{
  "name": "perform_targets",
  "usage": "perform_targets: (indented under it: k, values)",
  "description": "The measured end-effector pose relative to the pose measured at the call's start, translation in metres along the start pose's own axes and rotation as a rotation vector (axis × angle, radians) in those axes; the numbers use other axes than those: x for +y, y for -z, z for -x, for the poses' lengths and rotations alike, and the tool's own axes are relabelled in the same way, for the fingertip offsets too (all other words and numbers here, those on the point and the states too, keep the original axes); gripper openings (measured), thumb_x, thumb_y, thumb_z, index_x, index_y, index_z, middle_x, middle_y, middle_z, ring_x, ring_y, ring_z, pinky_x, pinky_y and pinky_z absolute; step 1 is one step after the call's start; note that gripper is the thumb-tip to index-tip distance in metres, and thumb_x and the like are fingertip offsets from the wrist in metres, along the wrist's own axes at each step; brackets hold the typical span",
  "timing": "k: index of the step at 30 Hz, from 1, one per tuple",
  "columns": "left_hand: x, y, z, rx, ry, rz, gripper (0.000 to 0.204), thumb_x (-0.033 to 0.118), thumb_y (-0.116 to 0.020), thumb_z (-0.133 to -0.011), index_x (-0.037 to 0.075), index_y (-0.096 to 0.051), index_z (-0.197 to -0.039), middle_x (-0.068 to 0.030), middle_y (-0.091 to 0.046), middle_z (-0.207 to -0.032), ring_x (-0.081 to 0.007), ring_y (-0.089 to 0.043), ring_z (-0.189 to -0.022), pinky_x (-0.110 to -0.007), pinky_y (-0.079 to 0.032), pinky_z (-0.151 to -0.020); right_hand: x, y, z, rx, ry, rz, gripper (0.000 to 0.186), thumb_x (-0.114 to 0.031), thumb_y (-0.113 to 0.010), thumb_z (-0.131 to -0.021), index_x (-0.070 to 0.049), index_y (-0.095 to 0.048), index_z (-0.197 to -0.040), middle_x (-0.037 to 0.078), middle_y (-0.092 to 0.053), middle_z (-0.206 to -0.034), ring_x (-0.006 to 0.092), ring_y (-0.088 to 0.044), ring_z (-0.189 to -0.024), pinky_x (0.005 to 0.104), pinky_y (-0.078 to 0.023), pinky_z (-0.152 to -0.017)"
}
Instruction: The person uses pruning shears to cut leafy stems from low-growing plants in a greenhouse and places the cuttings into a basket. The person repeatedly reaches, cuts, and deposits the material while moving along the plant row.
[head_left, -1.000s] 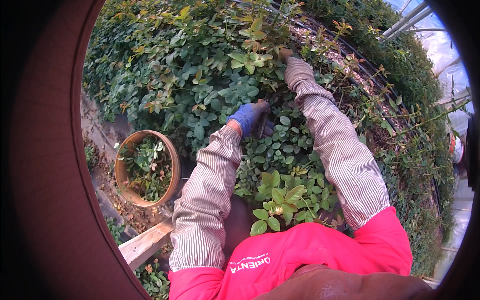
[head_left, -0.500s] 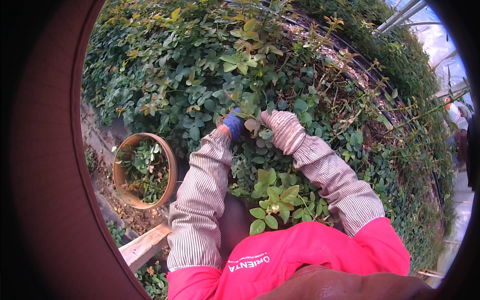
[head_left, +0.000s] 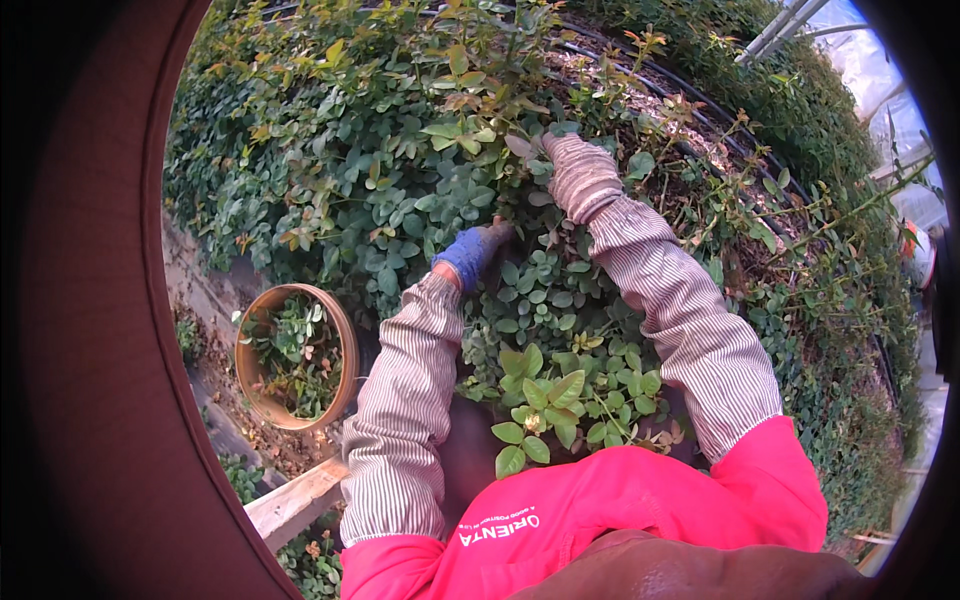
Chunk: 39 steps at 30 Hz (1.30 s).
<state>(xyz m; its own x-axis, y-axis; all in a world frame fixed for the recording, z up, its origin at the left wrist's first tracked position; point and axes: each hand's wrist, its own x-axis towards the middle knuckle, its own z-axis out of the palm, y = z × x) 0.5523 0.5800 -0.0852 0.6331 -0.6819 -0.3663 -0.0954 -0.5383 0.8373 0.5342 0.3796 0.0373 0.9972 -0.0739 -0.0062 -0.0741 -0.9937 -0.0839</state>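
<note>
My left hand (head_left: 476, 252), in a blue and grey glove, reaches into a dense leafy bush (head_left: 400, 190) with rose-like foliage. Its fingers are closed at the base of an upright leafy stem, but leaves hide what lies between them. Farther forward and to the right, my right hand (head_left: 582, 178) wears a pale, dirt-stained glove. Leaves of the same upright shoot (head_left: 463, 130) cover its fingertips, so its grip is hidden. Below my hands, a brighter green sprig (head_left: 545, 400) stands close to my body.
A round tan bucket (head_left: 347, 350) with cut leafy stems stands on the ground at left. Near it lies a wooden board (head_left: 295, 500). Dark hoses (head_left: 700, 105) run through the bed at upper right, and plastic sheeting (head_left: 850, 70) hangs beyond.
My right hand has moved forward and slightly right, up along the shoot. The left hand has stayed low, turning a little, and the two hands are farther apart.
</note>
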Motion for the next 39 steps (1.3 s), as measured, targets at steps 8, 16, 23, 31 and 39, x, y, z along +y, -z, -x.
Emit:
perform_targets:
  k: [8, 16, 23, 31, 39]
  values:
    - [-0.011, 0.004, -0.003, -0.031, -0.166, -0.271, 0.056, 0.007, -0.074, -0.068, 0.012, -0.054, -0.119, -0.0179, -0.067, -0.089, -0.0403, -0.066, -0.086, -0.045, -0.053, -0.072, 0.015, -0.037, -0.104, 0.0, -0.229, -0.023, 0.037, -0.013, -0.054, -0.09, -0.005, -0.058, -0.125, 0.017, -0.066, -0.121, 0.0338, -0.064, -0.11, 0.0432, -0.053, -0.091]
    - [-0.006, -0.001, -0.001, 0.054, -0.177, -0.403, 0.035, 0.009, -0.064, -0.083, 0.011, -0.055, -0.117, -0.0182, -0.066, -0.082, -0.0374, -0.067, -0.077, -0.042, -0.053, -0.065, 0.018, -0.034, -0.082, -0.121, 0.126, -0.097, 0.045, -0.015, -0.07, -0.078, -0.009, -0.061, -0.122, 0.019, -0.068, -0.11, 0.0355, -0.065, -0.105, 0.0434, -0.053, -0.087]
    - [0.015, 0.0, 0.064, -0.019, 0.319, 0.569, 0.029, 0.015, -0.05, -0.099, 0.006, -0.054, -0.126, -0.0079, -0.068, -0.083, -0.0197, -0.067, -0.068, -0.033, -0.056, -0.061, 0.019, -0.071, 0.022, -0.186, 0.185, -0.005, 0.034, -0.008, -0.062, -0.083, -0.01, -0.063, -0.117, 0.015, -0.069, -0.099, 0.033, -0.069, -0.095, 0.0438, -0.056, -0.076]
    - [0.074, 0.012, 0.049, 0.313, 0.098, 0.596, 0.041, 0.038, -0.051, -0.097, 0.004, -0.051, -0.119, -0.0129, -0.065, -0.082, -0.0258, -0.064, -0.055, -0.036, -0.052, -0.048, 0.005, -0.087, 0.012, -0.254, 0.134, 0.018, 0.03, -0.031, -0.047, -0.101, -0.012, -0.067, -0.112, 0.011, -0.069, -0.107, 0.0347, -0.068, -0.099, 0.0439, -0.055, -0.079]
    - [-0.031, 0.006, 0.026, 0.318, 0.526, 0.883, 0.049, 0.045, -0.051, -0.095, 0.006, -0.051, -0.123, -0.0226, -0.066, -0.085, -0.0292, -0.063, -0.054, -0.048, -0.057, -0.049, 0.024, -0.05, 0.065, 0.288, 0.297, -0.398, 0.037, -0.034, -0.074, -0.081, -0.009, -0.06, -0.104, 0.016, -0.065, -0.089, 0.036, -0.064, -0.083, 0.0462, -0.05, -0.076]
